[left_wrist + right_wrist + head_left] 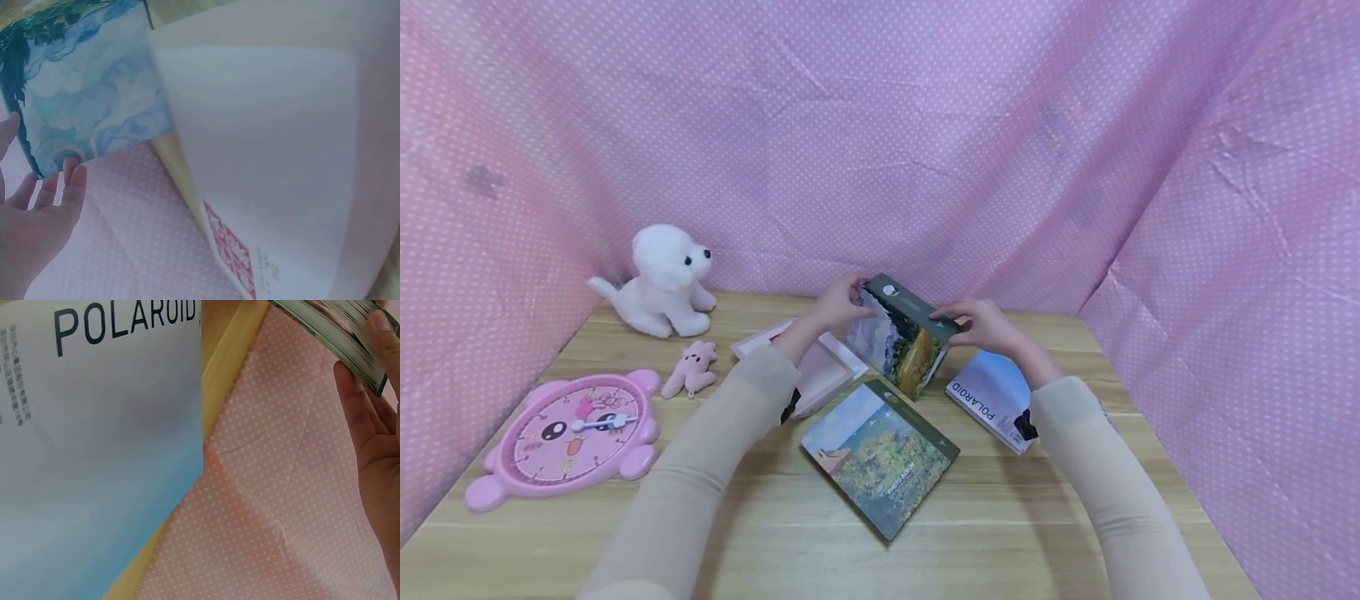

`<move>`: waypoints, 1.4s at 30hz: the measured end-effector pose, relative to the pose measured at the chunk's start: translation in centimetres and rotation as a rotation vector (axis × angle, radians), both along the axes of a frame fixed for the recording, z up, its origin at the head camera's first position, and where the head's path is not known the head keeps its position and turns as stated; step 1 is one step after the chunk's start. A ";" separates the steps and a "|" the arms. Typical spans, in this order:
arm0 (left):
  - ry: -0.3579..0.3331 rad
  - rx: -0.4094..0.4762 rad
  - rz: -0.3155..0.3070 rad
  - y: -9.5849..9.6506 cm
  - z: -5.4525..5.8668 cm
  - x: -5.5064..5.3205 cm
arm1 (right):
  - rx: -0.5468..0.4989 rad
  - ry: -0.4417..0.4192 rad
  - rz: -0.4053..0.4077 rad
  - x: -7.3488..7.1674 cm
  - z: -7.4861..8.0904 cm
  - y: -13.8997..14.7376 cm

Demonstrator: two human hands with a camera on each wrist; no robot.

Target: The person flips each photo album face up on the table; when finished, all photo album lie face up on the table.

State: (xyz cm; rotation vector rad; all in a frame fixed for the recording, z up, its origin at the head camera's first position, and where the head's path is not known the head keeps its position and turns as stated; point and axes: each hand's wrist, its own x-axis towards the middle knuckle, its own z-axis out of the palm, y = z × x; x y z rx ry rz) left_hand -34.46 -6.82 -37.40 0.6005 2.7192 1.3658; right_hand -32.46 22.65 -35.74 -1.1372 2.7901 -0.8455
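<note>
Between both hands stands a photo album [895,337] with a painted cover and a dark green spine strip uppermost, tilted on the table. My left hand [842,302] grips its upper left corner; in the left wrist view fingers [74,187] touch the edge of its swirled blue cover. At the upper right end, my right hand [983,325] pinches the album, whose page edges [340,334] show in the right wrist view. A second photo album [880,458], lettered PHOTO ALBUM, lies flat in front. Beneath my right wrist is a blue-and-white POLAROID album [988,400].
A pale pink-and-white flat album or box [831,371] lies under my left forearm. On the left are a pink clock [568,433], a small pink plush toy [691,369] and a white plush dog [662,283]. Pink dotted cloth [925,150] encloses the wooden table [1000,525].
</note>
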 end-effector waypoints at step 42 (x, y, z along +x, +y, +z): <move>0.017 0.242 0.054 -0.4 -1.6 -0.4 | -0.138 -0.071 0.060 0.9 0.4 -0.6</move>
